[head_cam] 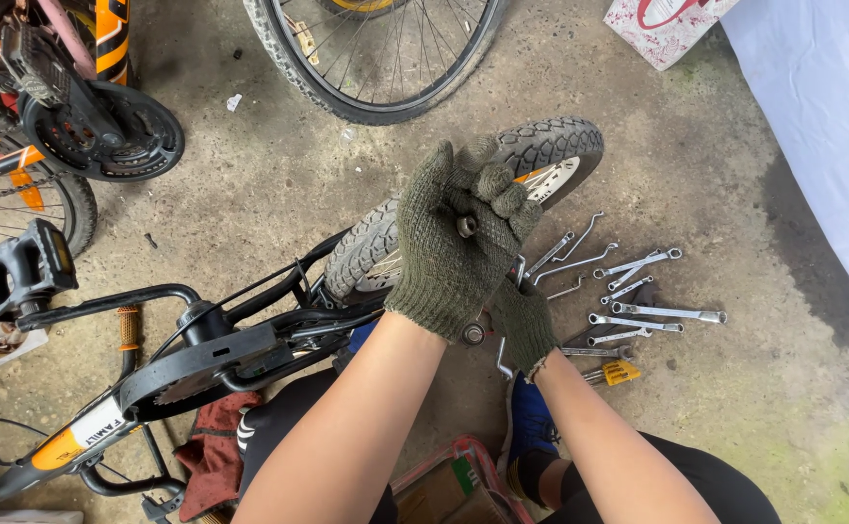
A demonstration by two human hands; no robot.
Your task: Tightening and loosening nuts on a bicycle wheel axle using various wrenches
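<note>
My left hand (449, 247), in a dark green knit glove, is raised over the rear wheel of a small bicycle and pinches a small metal nut (466, 226) between its fingertips. My right hand (523, 322), gloved the same way, sits lower and partly behind the left one. It is closed around a silver wrench (500, 361) whose end sticks out below the palm. Just left of it is the wheel's axle nut (473, 335). The knobby small tyre (551, 146) lies on its side under both hands.
Several silver wrenches (638, 291) lie spread on the concrete floor to the right, with a yellow-handled tool (619, 373) near them. The small bike's frame, chain guard (196, 364) and pedal (22, 267) lie left. A larger wheel (376, 58) stands behind, and another bike's crank (104, 131) is far left.
</note>
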